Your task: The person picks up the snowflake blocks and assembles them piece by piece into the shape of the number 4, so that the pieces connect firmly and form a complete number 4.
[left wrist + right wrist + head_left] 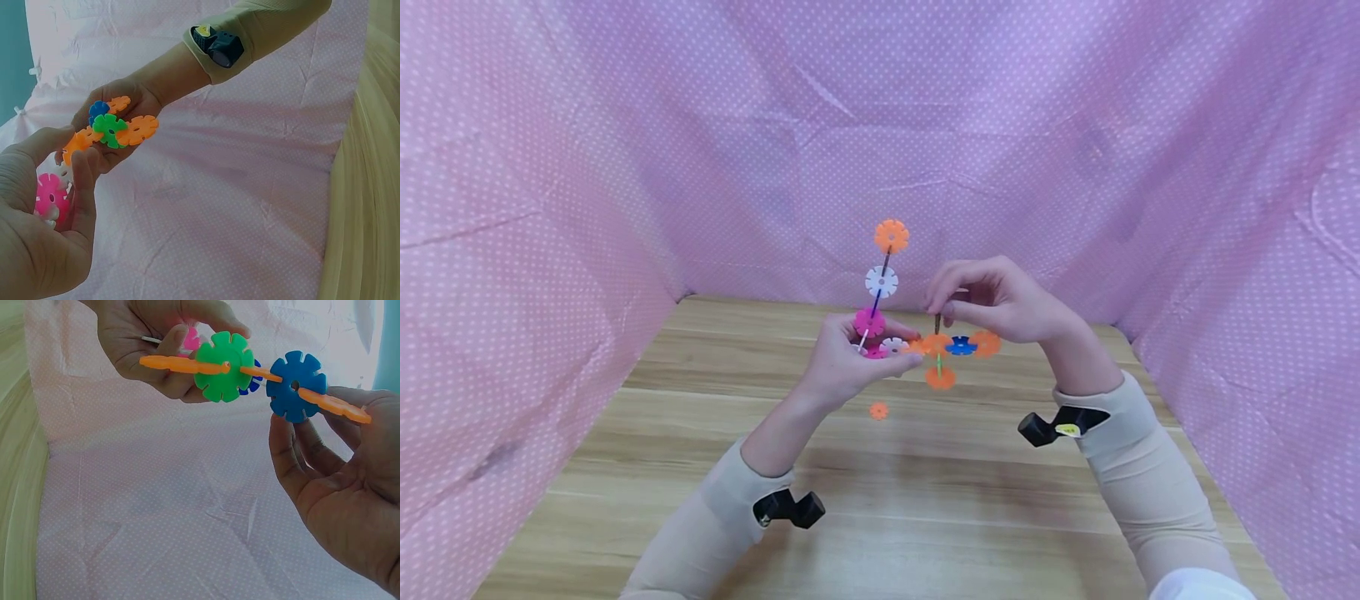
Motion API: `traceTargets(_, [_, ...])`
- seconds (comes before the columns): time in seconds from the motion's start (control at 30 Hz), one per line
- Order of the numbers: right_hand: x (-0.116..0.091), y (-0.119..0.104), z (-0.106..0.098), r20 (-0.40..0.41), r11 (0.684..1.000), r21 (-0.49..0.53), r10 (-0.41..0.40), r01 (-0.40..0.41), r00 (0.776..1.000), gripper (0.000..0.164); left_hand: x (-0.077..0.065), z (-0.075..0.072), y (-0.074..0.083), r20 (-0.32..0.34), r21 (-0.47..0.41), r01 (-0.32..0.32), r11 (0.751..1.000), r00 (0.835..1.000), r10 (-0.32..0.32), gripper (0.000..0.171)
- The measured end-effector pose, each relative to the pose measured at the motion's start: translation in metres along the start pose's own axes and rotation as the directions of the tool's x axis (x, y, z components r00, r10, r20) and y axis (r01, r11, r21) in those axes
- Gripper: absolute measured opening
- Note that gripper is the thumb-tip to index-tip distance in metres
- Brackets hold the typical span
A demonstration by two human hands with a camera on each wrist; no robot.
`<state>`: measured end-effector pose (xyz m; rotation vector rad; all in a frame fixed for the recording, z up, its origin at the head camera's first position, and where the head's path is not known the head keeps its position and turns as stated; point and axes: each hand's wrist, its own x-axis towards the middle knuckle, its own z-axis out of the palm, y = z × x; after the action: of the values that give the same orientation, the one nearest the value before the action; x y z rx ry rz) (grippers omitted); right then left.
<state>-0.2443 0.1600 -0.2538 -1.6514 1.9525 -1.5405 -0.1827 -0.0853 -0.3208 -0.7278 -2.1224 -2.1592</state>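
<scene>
My left hand (838,362) grips a joined structure of notched plastic snowflake discs between thumb and fingers, held up over the table. One branch rises from it through a pink disc (870,322) and a white disc (882,282) to an orange disc (892,236). Another runs rightward, with a blue disc (961,345) and an orange end disc (987,343). A green disc (226,367) joins a lower orange disc (940,378). My right hand (1000,302) pinches a dark disc (937,324), seen edge-on, right at the top of the middle orange disc (936,344).
A loose small orange disc (878,411) shows below the left hand, over the wood-grain table (895,517). Pink dotted cloth (760,167) hangs at the back and both sides. Each wrist carries a black camera, one on the left (790,507) and one on the right (1060,425).
</scene>
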Motion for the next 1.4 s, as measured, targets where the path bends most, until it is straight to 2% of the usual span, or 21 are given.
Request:
traceTargets(0.27, [0.002,-0.004,0.004,0.005,0.999,-0.032,-0.005,0.005,1.0,0.02,0.0,0.0,0.001,-0.011,0.003,0.03,1.0,0.999,-0.03,0.019])
traceTargets(0.53, [0.003,-0.006,0.006,0.017,0.999,-0.043,0.004,-0.003,1.0,0.016,0.001,-0.001,0.0,-0.007,-0.04,0.038,0.998,0.999,-0.038,0.02])
traceTargets(0.73, [-0.004,-0.014,0.008,-0.015,0.977,-0.208,0.038,-0.04,0.999,0.028,0.002,-0.001,-0.001,-0.003,-0.087,0.045,0.995,0.999,-0.045,0.021])
traceTargets(0.87, [-0.012,-0.023,0.011,-0.014,0.922,-0.388,0.008,-0.013,1.0,0.045,0.002,-0.003,0.0,-0.001,-0.12,0.054,0.991,0.999,-0.055,0.022])
traceTargets(0.97, [-0.016,-0.027,0.014,-0.002,0.848,-0.526,-0.065,0.054,0.998,0.058,0.002,-0.005,0.0,0.001,-0.141,0.054,0.988,0.999,-0.055,0.022])
traceTargets(1.1, [-0.016,-0.025,0.02,-0.009,0.76,-0.636,-0.185,0.137,0.983,0.061,0.003,-0.006,-0.001,0.008,-0.16,0.045,0.986,0.999,-0.044,0.024])
traceTargets(1.23, [-0.014,-0.02,0.024,-0.009,0.715,-0.672,-0.269,0.193,0.963,0.054,0.003,-0.005,-0.002,0.016,-0.164,0.036,0.986,0.999,-0.034,0.025])
traceTargets(1.4, [-0.013,-0.019,0.023,0.016,0.677,-0.698,-0.313,0.235,0.95,0.05,0.003,-0.005,-0.002,0.022,-0.181,0.05,0.982,0.999,-0.047,0.024])
